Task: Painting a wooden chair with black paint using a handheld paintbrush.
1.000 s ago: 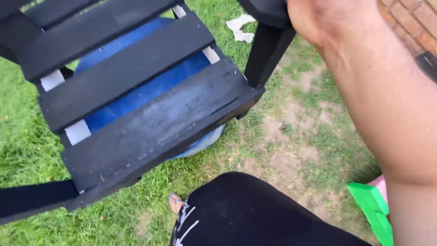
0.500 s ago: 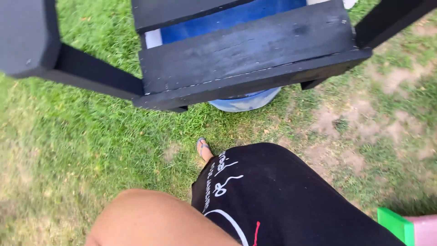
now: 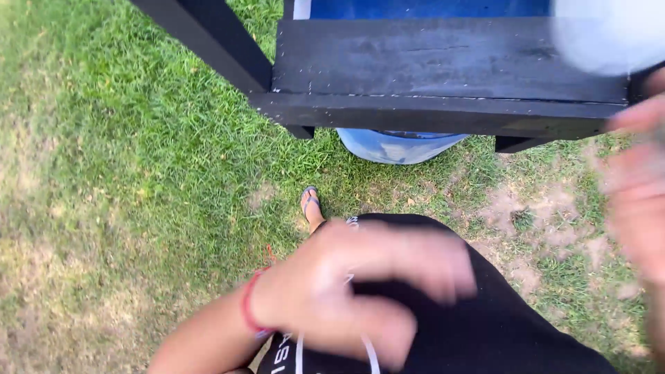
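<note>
My left hand (image 3: 360,291) hovers blurred over my black-clad lap, its fingers loosely apart and nothing in them; a red string bracelet (image 3: 248,305) circles the wrist. At the right edge my right hand (image 3: 637,201) is a blur, fingers pointing left, just under the right end of a black painted wooden seat (image 3: 443,76). A blurred white shape (image 3: 609,34) floats above that hand; whether the hand holds it I cannot tell. The seat's front slat runs across the top of the view, and a black leg (image 3: 208,41) slants up to the left.
A blue barrel (image 3: 398,145) sits under the seat. My sandalled foot (image 3: 312,208) rests on the grass (image 3: 125,173) in front of it. Bare dirt patches (image 3: 533,215) lie to the right. My black garment with white print (image 3: 499,325) fills the bottom.
The view has swung further down and left along the seat. My left hand has risen over my lap, and my right hand with the white blur has come in at the right edge.
</note>
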